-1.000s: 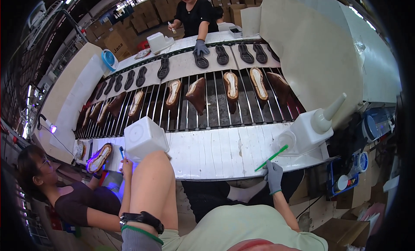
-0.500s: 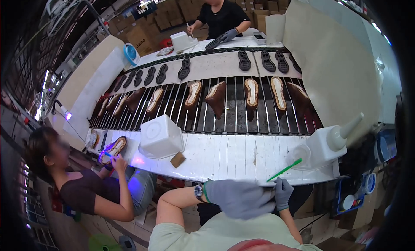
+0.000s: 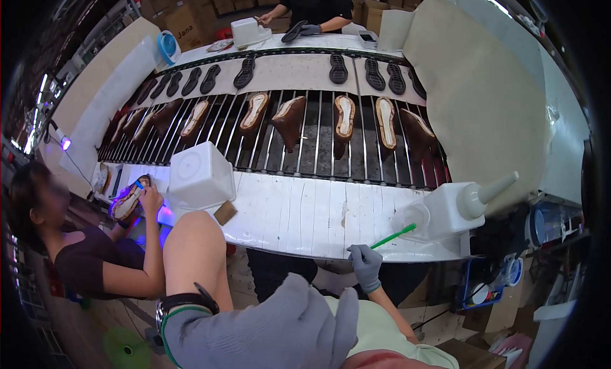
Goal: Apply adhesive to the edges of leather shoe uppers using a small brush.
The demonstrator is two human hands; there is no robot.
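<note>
My left hand [image 3: 267, 327], in a grey glove with a watch at the wrist, is raised close to the camera in front of my body. Its fingers are apart, and nothing shows in them. At the table's front edge is my gloved right hand [image 3: 366, 267], its fingers bent together. It covers the lower end of a green plastic brush [image 3: 396, 235]; whether it grips the brush or something small at its fingertips is hidden. The brush leans toward a white plastic container [image 3: 445, 211] with a long spout, lying on its side.
Brown shoe uppers [image 3: 344, 118] rest sole side up on a roller rack [image 3: 312, 153]. Black soles [image 3: 338, 69] line the belt behind. A white box-shaped container [image 3: 200, 175] and a brown block [image 3: 225, 212] stand left. One co-worker [image 3: 102, 254] brushes an upper; another [image 3: 315, 13] handles a sole.
The view has shifted. My left hand has come down and nearer to the camera, and its forearm is raised higher. My right hand has moved left, over the brush's lower end.
</note>
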